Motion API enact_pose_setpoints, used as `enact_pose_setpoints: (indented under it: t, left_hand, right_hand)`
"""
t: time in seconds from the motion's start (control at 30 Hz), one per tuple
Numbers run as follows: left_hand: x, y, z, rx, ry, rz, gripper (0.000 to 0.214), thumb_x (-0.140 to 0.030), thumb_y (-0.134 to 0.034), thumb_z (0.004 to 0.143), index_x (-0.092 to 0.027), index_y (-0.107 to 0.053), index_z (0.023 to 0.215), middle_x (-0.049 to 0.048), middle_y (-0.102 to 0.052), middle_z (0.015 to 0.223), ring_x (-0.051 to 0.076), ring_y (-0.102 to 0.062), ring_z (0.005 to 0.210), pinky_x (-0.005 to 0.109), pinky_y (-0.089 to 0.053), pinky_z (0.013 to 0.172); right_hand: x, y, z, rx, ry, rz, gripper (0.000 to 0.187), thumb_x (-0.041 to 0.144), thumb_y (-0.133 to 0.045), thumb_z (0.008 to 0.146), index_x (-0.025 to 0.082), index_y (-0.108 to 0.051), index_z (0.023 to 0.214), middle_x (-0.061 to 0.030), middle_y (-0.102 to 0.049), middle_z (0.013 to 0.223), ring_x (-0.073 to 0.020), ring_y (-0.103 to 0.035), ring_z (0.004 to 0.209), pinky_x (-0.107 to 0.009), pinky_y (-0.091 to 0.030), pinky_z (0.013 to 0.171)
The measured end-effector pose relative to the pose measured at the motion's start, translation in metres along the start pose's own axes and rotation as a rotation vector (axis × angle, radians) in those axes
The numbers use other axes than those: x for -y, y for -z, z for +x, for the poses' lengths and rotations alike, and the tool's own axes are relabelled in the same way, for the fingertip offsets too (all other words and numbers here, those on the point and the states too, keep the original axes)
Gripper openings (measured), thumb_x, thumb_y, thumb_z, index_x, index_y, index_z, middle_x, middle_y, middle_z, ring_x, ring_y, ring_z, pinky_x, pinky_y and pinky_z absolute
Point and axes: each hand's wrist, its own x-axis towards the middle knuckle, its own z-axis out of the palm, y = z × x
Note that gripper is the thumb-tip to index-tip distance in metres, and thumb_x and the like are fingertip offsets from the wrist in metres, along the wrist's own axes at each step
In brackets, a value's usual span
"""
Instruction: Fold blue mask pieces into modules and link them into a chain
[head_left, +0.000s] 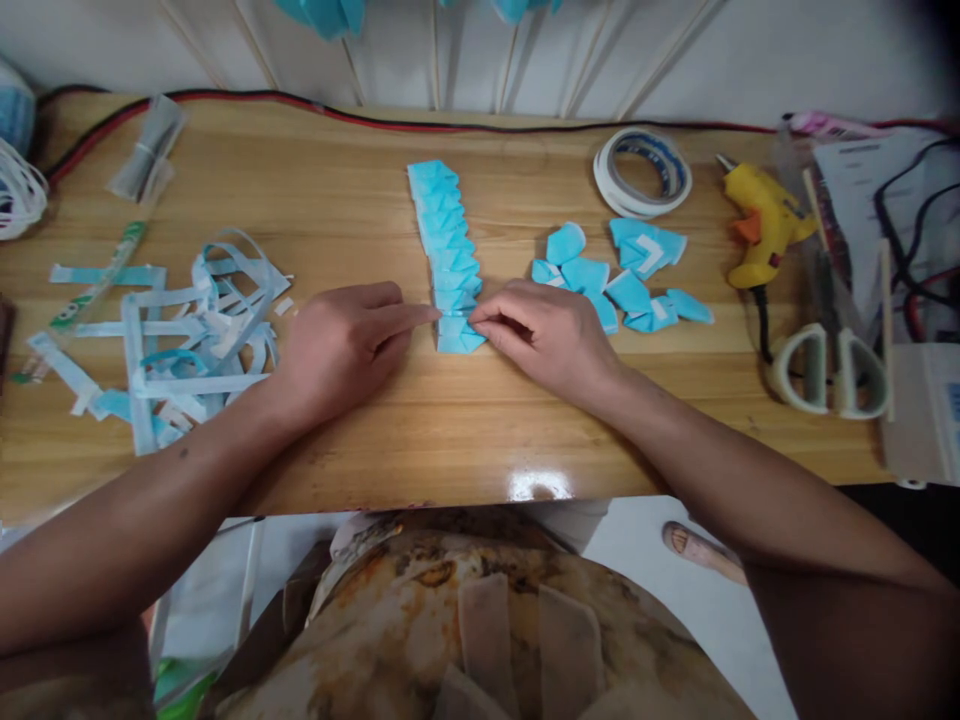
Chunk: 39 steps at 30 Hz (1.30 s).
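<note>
A light-blue strip of overlapping folded pieces lies lengthwise on the wooden table, its right edge zigzagged. My left hand rests at its left side; the index finger is stretched out with its tip on the strip's edge near the bottom, and the other fingers are curled, gripping nothing visible. From the right, my right hand pinches the strip's lower right edge between thumb and index finger. Just beyond that hand lies a loose group of blue folded pieces, some with white tape on them.
Blue and white cut strips are heaped at left. Right of the folded pieces are a roll of white tape, a yellow glue gun and scissors. A red and black cable runs along the wall; thin sticks lean there.
</note>
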Motion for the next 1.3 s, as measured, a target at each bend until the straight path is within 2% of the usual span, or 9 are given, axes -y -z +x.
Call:
enact_pose_setpoints:
  t: [0.13, 0.27, 0.43, 0.7, 0.83, 0.93, 1.1, 1.3]
  left_hand:
    - [-0.001, 0.001, 0.000, -0.058, -0.024, -0.008, 0.040, -0.021, -0.044, 0.102, -0.021, -0.082, 0.115, 0.0063, -0.074, 0.084, 0.018, -0.064, 0.069, 0.028, -0.042, 0.064]
    - [-0.005, 0.007, 0.001, -0.002, 0.032, -0.030, 0.041, -0.021, -0.044, 0.102, -0.026, -0.080, 0.120, 0.0050, -0.075, 0.088, 0.017, -0.065, 0.071, 0.027, -0.042, 0.064]
    - [-0.002, 0.005, 0.000, -0.024, -0.042, -0.070, 0.041, -0.021, -0.045, 0.101, -0.025, -0.082, 0.118, 0.0060, -0.074, 0.084, 0.017, -0.062, 0.066, 0.030, -0.041, 0.061]
    - [-0.001, 0.000, -0.001, 0.053, -0.045, 0.065, 0.043, -0.021, -0.043, 0.101, -0.028, -0.082, 0.118, 0.0061, -0.071, 0.082, 0.020, -0.064, 0.073, 0.031, -0.039, 0.063]
    - [-0.003, 0.002, 0.000, 0.087, -0.038, 0.074, 0.045, -0.021, -0.042, 0.102, -0.027, -0.082, 0.120, 0.0062, -0.070, 0.081, 0.021, -0.064, 0.073, 0.031, -0.038, 0.064]
    - [-0.003, 0.003, 0.000, 0.105, -0.023, 0.060, 0.045, -0.020, -0.042, 0.102, -0.027, -0.082, 0.121, 0.0062, -0.071, 0.083, 0.020, -0.064, 0.073, 0.030, -0.039, 0.065]
    - [-0.002, 0.002, 0.000, 0.094, 0.006, 0.041, 0.045, -0.019, -0.043, 0.101, -0.028, -0.081, 0.124, 0.0051, -0.072, 0.084, 0.017, -0.063, 0.070, 0.028, -0.038, 0.065]
    - [-0.007, 0.003, 0.002, 0.135, -0.012, 0.153, 0.047, -0.020, -0.039, 0.104, -0.028, -0.082, 0.121, 0.0063, -0.072, 0.083, 0.021, -0.064, 0.074, 0.032, -0.036, 0.065]
  right_hand:
    - [0.000, -0.001, 0.000, -0.002, 0.002, 0.000, 0.021, 0.026, -0.057, 0.103, 0.023, -0.077, 0.097, -0.0044, -0.081, 0.103, -0.0194, -0.070, 0.093, -0.032, -0.049, 0.084]
    - [0.000, -0.001, 0.000, -0.012, 0.007, 0.001, 0.021, 0.025, -0.057, 0.103, 0.022, -0.077, 0.096, -0.0050, -0.081, 0.103, -0.0195, -0.071, 0.094, -0.032, -0.049, 0.083]
    - [0.000, 0.000, 0.000, 0.000, -0.008, 0.011, 0.021, 0.026, -0.057, 0.103, 0.023, -0.077, 0.097, -0.0049, -0.080, 0.103, -0.0199, -0.070, 0.094, -0.032, -0.049, 0.084]
    - [0.001, 0.004, -0.001, -0.018, 0.021, 0.015, 0.024, 0.028, -0.054, 0.106, 0.022, -0.077, 0.102, -0.0061, -0.078, 0.101, -0.0204, -0.069, 0.094, -0.033, -0.050, 0.084]
    - [-0.003, 0.002, -0.002, -0.128, 0.135, 0.010, 0.027, 0.020, -0.051, 0.102, 0.023, -0.076, 0.112, -0.0060, -0.074, 0.104, -0.0208, -0.067, 0.096, -0.037, -0.051, 0.086]
    - [-0.008, -0.001, -0.003, -0.138, 0.214, -0.008, 0.033, 0.014, -0.051, 0.098, 0.026, -0.078, 0.112, -0.0058, -0.072, 0.110, -0.0223, -0.065, 0.101, -0.042, -0.051, 0.090]
    - [-0.009, -0.002, -0.002, -0.073, 0.169, -0.044, 0.037, 0.010, -0.049, 0.096, 0.027, -0.080, 0.108, -0.0057, -0.072, 0.112, -0.0233, -0.062, 0.102, -0.042, -0.051, 0.088]
    - [-0.007, -0.005, -0.003, -0.052, 0.117, -0.060, 0.034, 0.012, -0.051, 0.098, 0.027, -0.081, 0.108, -0.0056, -0.072, 0.110, -0.0235, -0.062, 0.103, -0.040, -0.052, 0.087]
